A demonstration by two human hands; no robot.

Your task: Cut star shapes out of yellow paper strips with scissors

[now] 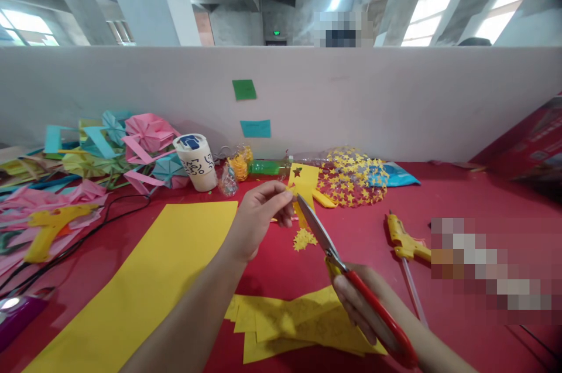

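My left hand (263,209) is closed, pinching a small piece of yellow paper (291,190) between thumb and fingertips. In my right hand (360,297) is a pair of scissors (322,229) with a red handle, its blades pointing up and left at the paper. The blades look closed or nearly so, with their tips right beside my left fingertips. A small heap of yellow paper stars (304,239) lies on the red table just beyond. Behind it stands a yellow piece with a star shape (307,177). Under my right hand lie several overlapping yellow paper strips (290,326), with faint drawn outlines.
A large yellow sheet (175,244) lies to the left. Glue guns lie at left (48,229) and right (401,238). Along the white partition (175,80) are folded paper flowers (151,133), a white tape roll stack (199,171) and a clear bag of yellow stars (351,177).
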